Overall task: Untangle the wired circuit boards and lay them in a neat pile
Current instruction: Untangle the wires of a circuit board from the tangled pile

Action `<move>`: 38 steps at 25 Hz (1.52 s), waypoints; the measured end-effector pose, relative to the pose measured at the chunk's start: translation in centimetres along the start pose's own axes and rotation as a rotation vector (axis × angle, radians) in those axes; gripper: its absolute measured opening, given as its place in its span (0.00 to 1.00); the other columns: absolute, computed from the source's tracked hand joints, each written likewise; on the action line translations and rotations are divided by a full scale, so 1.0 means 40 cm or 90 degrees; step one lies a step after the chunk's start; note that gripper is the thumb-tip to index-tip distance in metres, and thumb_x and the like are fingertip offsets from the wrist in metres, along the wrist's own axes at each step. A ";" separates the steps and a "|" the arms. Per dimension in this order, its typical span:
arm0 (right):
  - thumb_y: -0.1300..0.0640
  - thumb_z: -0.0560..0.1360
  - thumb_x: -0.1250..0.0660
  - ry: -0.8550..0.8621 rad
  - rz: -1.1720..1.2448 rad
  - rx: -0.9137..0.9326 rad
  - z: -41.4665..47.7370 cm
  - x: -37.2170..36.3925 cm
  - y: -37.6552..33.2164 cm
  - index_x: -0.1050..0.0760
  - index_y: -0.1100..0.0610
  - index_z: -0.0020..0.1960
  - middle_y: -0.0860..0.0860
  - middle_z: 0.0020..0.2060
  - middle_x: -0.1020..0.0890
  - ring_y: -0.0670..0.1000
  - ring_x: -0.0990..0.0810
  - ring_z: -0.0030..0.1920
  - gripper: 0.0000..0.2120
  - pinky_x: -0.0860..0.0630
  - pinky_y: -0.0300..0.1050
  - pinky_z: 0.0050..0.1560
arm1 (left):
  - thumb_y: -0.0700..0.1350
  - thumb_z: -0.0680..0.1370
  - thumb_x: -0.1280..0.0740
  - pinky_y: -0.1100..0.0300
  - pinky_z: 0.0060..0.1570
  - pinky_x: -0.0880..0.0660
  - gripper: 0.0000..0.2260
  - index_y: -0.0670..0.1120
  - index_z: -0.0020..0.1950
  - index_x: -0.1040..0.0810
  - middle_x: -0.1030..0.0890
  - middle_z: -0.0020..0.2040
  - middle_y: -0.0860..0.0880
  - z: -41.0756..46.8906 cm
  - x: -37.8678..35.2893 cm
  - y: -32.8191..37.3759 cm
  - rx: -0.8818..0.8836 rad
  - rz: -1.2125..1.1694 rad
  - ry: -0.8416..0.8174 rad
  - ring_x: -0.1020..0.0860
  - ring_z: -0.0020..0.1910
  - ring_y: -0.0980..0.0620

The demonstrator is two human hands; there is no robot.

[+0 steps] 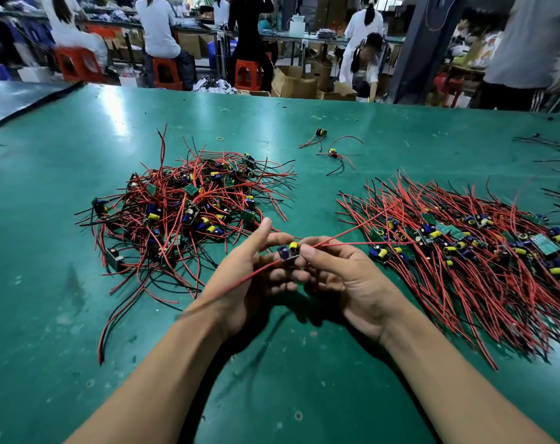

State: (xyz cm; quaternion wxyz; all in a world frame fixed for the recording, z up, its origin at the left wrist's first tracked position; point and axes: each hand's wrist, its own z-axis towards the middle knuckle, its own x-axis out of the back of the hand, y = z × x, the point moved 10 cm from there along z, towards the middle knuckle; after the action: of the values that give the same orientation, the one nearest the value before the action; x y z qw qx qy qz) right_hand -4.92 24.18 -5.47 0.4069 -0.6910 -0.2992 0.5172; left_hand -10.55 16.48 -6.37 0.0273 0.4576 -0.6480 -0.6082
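Observation:
Both hands hold one small circuit board (pixel 289 251) with a yellow and a purple capacitor above the green table (pixel 80 315). My left hand (pixel 253 283) grips its left side, thumb raised. My right hand (pixel 339 277) pinches its right side. Red wires run from the board, one down-left across my left wrist, others right toward the sorted pile. A tangled heap of wired boards (pixel 189 206) lies to the left. An ordered pile (pixel 470 248) with wires lying roughly parallel spreads to the right.
Two loose wired boards (pixel 331 153) and a rubber band (pixel 220 139) lie farther back on the table. More black wires (pixel 547 145) sit at the far right edge. People work at benches and red stools beyond the table.

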 end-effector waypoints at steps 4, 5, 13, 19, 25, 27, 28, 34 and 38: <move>0.56 0.64 0.24 0.074 0.060 0.054 0.001 0.030 -0.027 0.16 0.52 0.41 0.53 0.39 0.16 0.47 0.21 0.33 0.06 0.21 0.38 0.36 | 0.42 0.74 0.40 0.58 0.37 0.19 0.12 0.44 0.46 0.16 0.15 0.50 0.39 -0.006 -0.020 -0.006 0.016 -0.143 -0.074 0.15 0.40 0.44; 0.56 0.64 0.24 0.082 0.062 0.060 0.001 0.033 -0.028 0.17 0.53 0.41 0.54 0.41 0.16 0.48 0.21 0.34 0.07 0.20 0.40 0.36 | 0.39 0.73 0.40 0.58 0.38 0.19 0.13 0.44 0.46 0.15 0.15 0.52 0.40 -0.008 -0.024 -0.005 0.008 -0.138 -0.085 0.15 0.42 0.44; 0.58 0.66 0.24 0.056 -0.068 0.109 -0.003 0.025 -0.040 0.15 0.51 0.47 0.52 0.45 0.15 0.47 0.20 0.35 0.10 0.21 0.39 0.39 | 0.50 0.72 0.29 0.64 0.33 0.22 0.07 0.50 0.45 0.14 0.14 0.48 0.49 -0.005 0.005 0.018 -0.084 -0.062 0.024 0.18 0.34 0.54; 0.57 0.67 0.27 0.068 -0.108 0.083 0.001 0.038 -0.036 0.15 0.55 0.48 0.53 0.44 0.16 0.47 0.20 0.35 0.10 0.24 0.36 0.34 | 0.54 0.76 0.34 0.64 0.33 0.24 0.13 0.52 0.39 0.13 0.16 0.39 0.52 0.001 0.022 0.022 -0.065 -0.027 0.054 0.20 0.31 0.56; 0.44 0.70 0.30 0.025 -0.155 0.022 0.000 0.005 -0.019 0.15 0.55 0.51 0.55 0.42 0.17 0.51 0.20 0.35 0.17 0.23 0.40 0.33 | 0.50 0.74 0.31 0.62 0.34 0.22 0.11 0.43 0.42 0.16 0.17 0.39 0.41 -0.010 -0.035 -0.015 -0.049 0.102 -0.027 0.19 0.32 0.49; 0.44 0.69 0.28 0.012 -0.151 -0.014 -0.006 -0.005 -0.003 0.16 0.56 0.51 0.58 0.40 0.19 0.53 0.21 0.33 0.18 0.24 0.39 0.28 | 0.50 0.73 0.31 0.59 0.30 0.22 0.11 0.43 0.38 0.18 0.19 0.34 0.42 -0.016 -0.052 -0.023 -0.055 0.156 -0.038 0.21 0.27 0.51; 0.47 0.69 0.27 0.009 -0.147 -0.024 -0.009 -0.004 0.001 0.16 0.57 0.52 0.59 0.39 0.20 0.54 0.22 0.32 0.17 0.24 0.39 0.27 | 0.49 0.75 0.32 0.59 0.29 0.23 0.12 0.43 0.36 0.18 0.20 0.32 0.42 -0.018 -0.058 -0.024 -0.063 0.187 -0.042 0.22 0.26 0.51; 0.54 0.68 0.24 0.077 -0.107 0.017 -0.011 0.034 -0.021 0.17 0.56 0.47 0.58 0.35 0.21 0.53 0.24 0.27 0.10 0.25 0.42 0.25 | 0.43 0.82 0.38 0.60 0.31 0.26 0.12 0.41 0.43 0.20 0.20 0.33 0.44 -0.016 -0.066 -0.024 -0.108 0.265 -0.029 0.23 0.28 0.50; 0.53 0.65 0.24 0.153 -0.082 0.054 -0.003 0.073 -0.037 0.18 0.52 0.42 0.53 0.37 0.18 0.46 0.19 0.33 0.07 0.27 0.41 0.35 | 0.44 0.82 0.38 0.64 0.26 0.28 0.15 0.42 0.42 0.16 0.23 0.30 0.48 -0.008 -0.037 -0.014 -0.127 0.173 0.041 0.27 0.26 0.53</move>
State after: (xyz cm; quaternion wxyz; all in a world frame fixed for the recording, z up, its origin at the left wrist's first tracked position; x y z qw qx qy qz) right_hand -3.97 27.32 -5.56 0.5013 -0.7093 -0.2700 0.4155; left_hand -9.21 17.25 -5.97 0.1751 0.3802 -0.6391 -0.6452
